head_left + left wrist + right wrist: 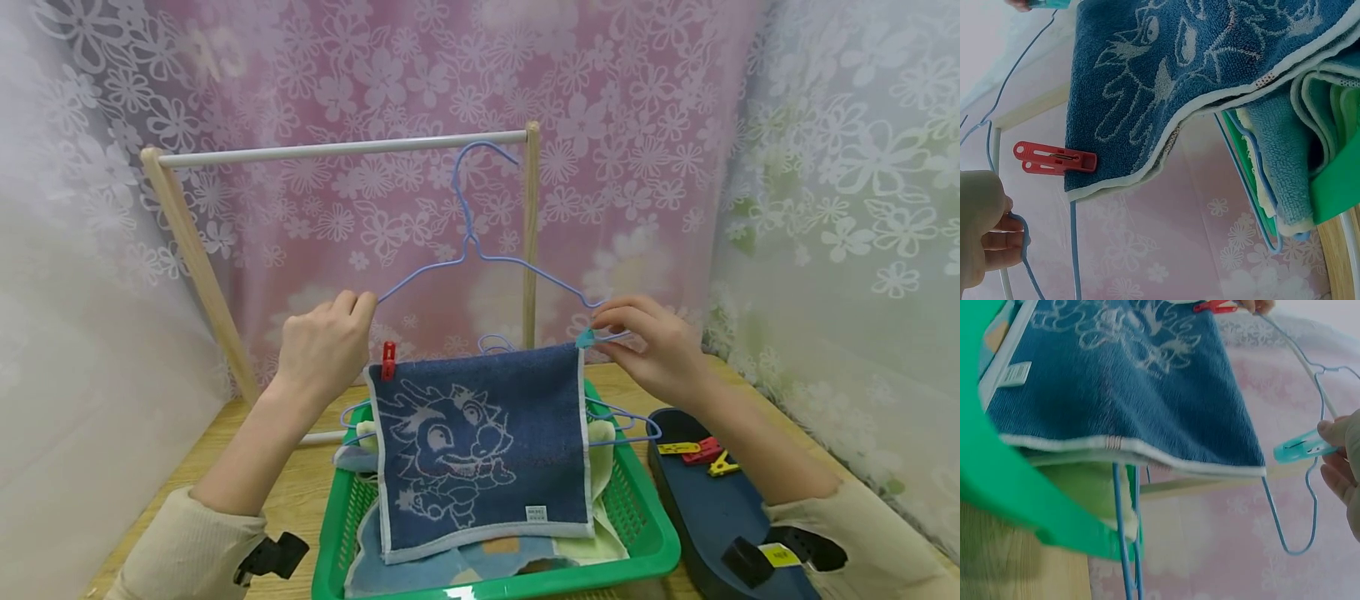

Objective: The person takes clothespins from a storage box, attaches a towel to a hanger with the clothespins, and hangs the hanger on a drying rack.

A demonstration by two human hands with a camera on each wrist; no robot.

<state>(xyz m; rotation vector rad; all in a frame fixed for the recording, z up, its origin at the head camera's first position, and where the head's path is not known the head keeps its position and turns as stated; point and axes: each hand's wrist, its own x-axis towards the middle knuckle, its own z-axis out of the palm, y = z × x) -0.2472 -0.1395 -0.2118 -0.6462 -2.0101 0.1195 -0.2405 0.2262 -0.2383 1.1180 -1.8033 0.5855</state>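
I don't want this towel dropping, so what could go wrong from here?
The teal clothespin in the right hand isn't clipped on the navy towel in the right wrist view, so that end might slip along the wire hanger. Only the red clothespin clips it. The towel could also snag on other hangers jutting from the green basket.

Towel [551,450] hides most of the bottom bar of the blue hanger [470,239] and part of the cloths in the basket [667,546]; print on the towel's white label [536,513] — too small to read. Head view: near ends of basket and dark tray [686,508] cut off; fingertips of left hand [327,340] — hidden.
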